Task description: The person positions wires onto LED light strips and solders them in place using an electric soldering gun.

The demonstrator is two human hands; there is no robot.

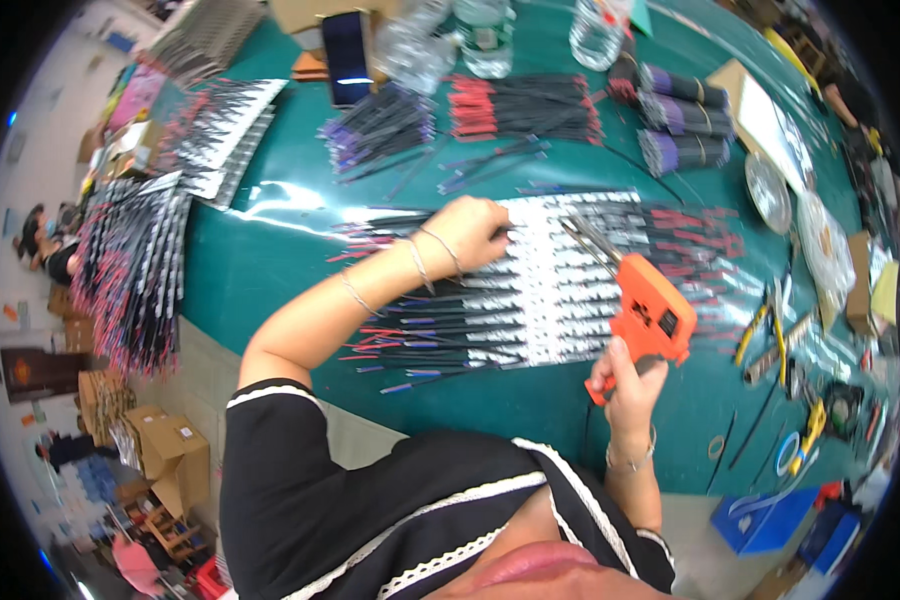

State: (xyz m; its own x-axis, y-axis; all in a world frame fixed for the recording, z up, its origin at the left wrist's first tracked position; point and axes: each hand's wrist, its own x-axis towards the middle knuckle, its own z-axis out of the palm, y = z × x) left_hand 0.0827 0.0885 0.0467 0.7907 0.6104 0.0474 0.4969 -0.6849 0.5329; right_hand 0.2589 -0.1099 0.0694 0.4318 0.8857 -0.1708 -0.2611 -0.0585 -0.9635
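In front of me a white panel of narrow strips (545, 300) lies on the green table, with rows of black wires (440, 325) running out from both sides. My left hand (478, 235) rests over the panel's far left part, fingers closed in a pinch; what they hold is hidden, though dark wires lie right at the fingertips. My right hand (630, 388) is wrapped around the handle of an orange soldering gun (655, 312). Its metal tip points up and left, over the far right part of the panel, near my left hand.
Wire bundles with red ends (525, 108) and purple ends (380, 125) lie farther back, beside rolled bundles (685, 115). Wired panels (135, 270) are stacked at the left edge. Bottles (485, 40), a phone (347, 60), a metal dish (768, 195) and pliers (778, 325) surround the work.
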